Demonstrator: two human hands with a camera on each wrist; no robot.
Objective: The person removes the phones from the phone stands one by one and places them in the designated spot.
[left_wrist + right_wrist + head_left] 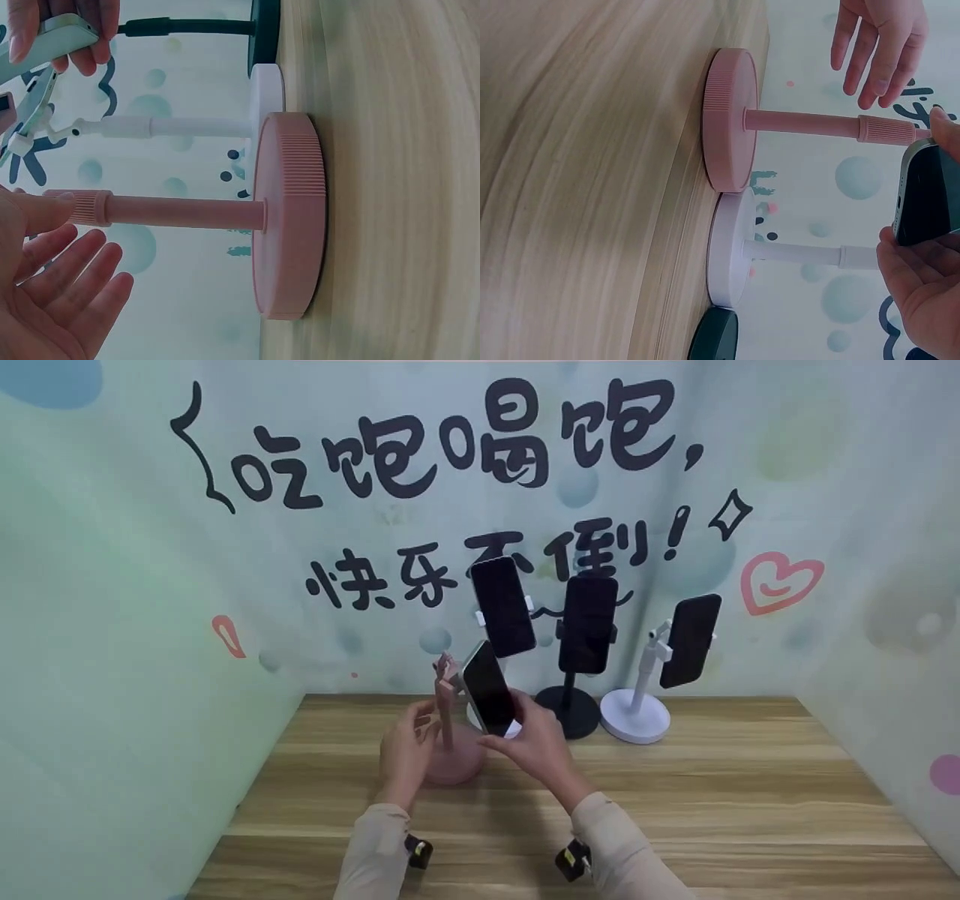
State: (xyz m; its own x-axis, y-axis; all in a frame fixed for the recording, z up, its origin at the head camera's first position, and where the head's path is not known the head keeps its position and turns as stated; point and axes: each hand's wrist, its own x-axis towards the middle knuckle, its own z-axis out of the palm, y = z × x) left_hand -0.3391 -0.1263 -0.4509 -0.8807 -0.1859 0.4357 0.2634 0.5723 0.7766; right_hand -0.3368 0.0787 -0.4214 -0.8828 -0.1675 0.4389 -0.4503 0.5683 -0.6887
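Note:
My right hand (541,741) grips a smartphone (491,694) by its lower end, thumb on one side and fingers on the other. The phone is tilted, its dark screen facing me. Just left of it rises a pink phone stand (445,720) with a round base; whether the phone touches the stand's head cannot be told. My left hand (405,754) is beside the pink pole, fingers loosely extended. In the left wrist view its thumb (52,212) overlaps the ribbed collar (86,208); contact is unclear.
Behind the held phone stands a white stand bearing a phone (504,607). To its right are a black stand (570,712) and another white stand (635,716), each with a phone clamped upright. A printed cloth (375,652) hangs behind the wooden table (712,810).

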